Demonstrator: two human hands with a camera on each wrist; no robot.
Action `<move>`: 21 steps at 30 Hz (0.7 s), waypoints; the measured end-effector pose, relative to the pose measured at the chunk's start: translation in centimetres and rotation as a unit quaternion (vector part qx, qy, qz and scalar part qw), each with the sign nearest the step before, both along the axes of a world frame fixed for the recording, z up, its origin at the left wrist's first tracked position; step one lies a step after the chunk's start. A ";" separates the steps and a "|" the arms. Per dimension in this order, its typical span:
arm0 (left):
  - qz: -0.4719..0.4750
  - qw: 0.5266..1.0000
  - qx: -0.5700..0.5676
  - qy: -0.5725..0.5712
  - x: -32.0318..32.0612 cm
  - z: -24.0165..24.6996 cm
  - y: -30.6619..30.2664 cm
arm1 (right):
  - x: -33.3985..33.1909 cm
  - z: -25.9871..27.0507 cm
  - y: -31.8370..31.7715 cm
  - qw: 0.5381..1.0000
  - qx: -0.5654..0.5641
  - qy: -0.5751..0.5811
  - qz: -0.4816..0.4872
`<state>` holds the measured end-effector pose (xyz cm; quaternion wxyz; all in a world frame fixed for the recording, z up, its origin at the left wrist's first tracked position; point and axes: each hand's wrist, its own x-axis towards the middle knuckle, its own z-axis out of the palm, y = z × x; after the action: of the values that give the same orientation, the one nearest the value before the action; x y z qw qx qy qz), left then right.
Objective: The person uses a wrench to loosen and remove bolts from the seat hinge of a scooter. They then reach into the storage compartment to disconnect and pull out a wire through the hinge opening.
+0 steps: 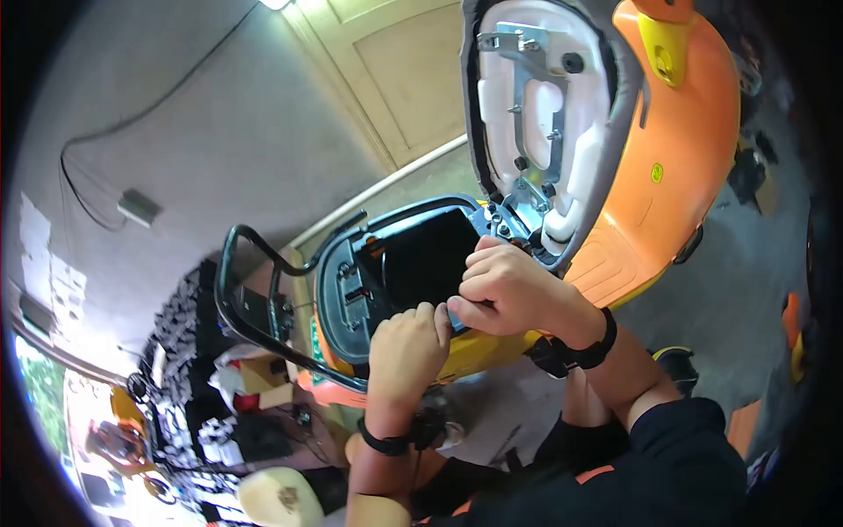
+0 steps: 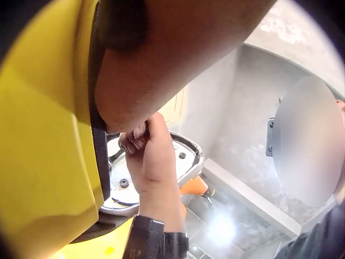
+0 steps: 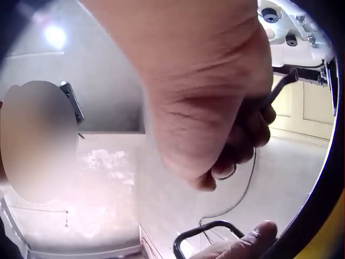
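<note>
An orange and yellow scooter stands with its seat raised, showing the white underside and metal brackets. Below the hinge is the dark storage compartment, framed by a black rim. My left hand grips the near rim, fingertips hidden beyond the edge. Beside it, my right hand is closed in a fist around a dark bent metal rod, whose end sticks out toward the seat hinge. The rest of the rod is hidden in the fist. Both thumbs are close together in the head view.
A black tubular grab rail curves out at the scooter's rear. Beyond it are dark clutter and a cardboard box. A grey wall with a hanging cable and a cream door stand behind. A pale rounded seat is at lower left.
</note>
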<state>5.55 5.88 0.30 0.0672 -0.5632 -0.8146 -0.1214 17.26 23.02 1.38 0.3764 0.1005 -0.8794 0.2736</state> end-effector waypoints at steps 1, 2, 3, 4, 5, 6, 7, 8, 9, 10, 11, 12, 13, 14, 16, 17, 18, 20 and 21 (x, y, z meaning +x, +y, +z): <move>0.013 1.000 -0.004 -0.002 0.2 0.2 0.1 | 0.6 0.2 0.3 1.000 0.012 -0.006 0.004; 0.018 1.000 -0.005 -0.007 0.3 0.4 0.2 | 0.8 0.0 0.7 1.000 0.015 -0.019 0.013; 0.021 1.000 -0.008 -0.010 0.3 0.4 0.2 | 1.0 -0.2 1.0 1.000 0.005 -0.006 0.015; 0.023 1.000 -0.008 -0.019 0.2 0.1 0.2 | 1.2 -0.3 1.3 1.000 -0.004 0.010 0.015; 0.027 0.999 -0.005 -0.025 0.1 0.1 0.2 | 1.4 -0.5 1.4 1.000 -0.001 0.004 0.019; 0.025 0.999 -0.010 -0.024 0.2 0.2 0.2 | 1.6 -0.9 1.3 0.999 -0.023 0.009 0.026; 0.022 0.999 -0.015 -0.021 0.3 0.3 0.1 | 1.8 -1.2 1.2 0.998 -0.046 0.014 0.033; 0.025 0.999 -0.018 -0.027 0.3 0.5 0.1 | 2.0 -1.4 1.2 0.999 -0.027 0.016 0.034; 0.028 0.999 -0.015 -0.030 0.3 0.4 0.1 | 2.1 -1.7 1.3 0.999 -0.024 0.013 0.037; 0.023 0.999 -0.013 -0.025 0.3 0.3 0.1 | 2.2 -1.9 1.4 0.998 -0.031 0.022 0.039; 0.019 1.000 -0.012 -0.019 0.2 0.2 0.1 | 2.2 -2.2 1.6 0.998 -0.037 0.032 0.042; 0.023 0.999 -0.008 -0.023 0.2 0.2 0.0 | 2.2 -2.8 1.8 0.997 -0.038 0.044 0.042; 0.018 1.000 -0.003 -0.015 0.2 0.1 0.0 | 2.2 -2.7 1.9 0.998 -0.034 0.040 0.045; 0.013 1.000 0.001 -0.008 0.3 0.1 0.0 | 2.3 -2.6 1.9 0.997 -0.043 0.042 0.052; 0.015 1.000 0.002 -0.012 0.3 0.3 0.0 | 2.2 -2.8 1.8 0.994 -0.069 0.058 0.064; 0.014 1.000 0.001 -0.010 0.4 0.3 0.0 | 2.3 -2.9 1.8 0.994 -0.068 0.052 0.066; 0.017 1.000 0.003 -0.016 0.4 0.2 -0.1 | 2.3 -3.0 2.0 0.993 -0.073 0.042 0.078; 0.013 1.000 0.012 -0.011 0.3 0.1 -0.1 | 2.3 -2.8 2.4 0.990 -0.087 0.024 0.105; 0.016 1.000 0.013 -0.016 0.2 0.1 -0.2 | 2.2 -2.9 2.3 0.990 -0.086 0.019 0.107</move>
<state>5.76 5.72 0.41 0.0632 -0.5474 -0.8226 -0.1404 19.50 25.34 -1.52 0.3684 0.1663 -0.8296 0.3853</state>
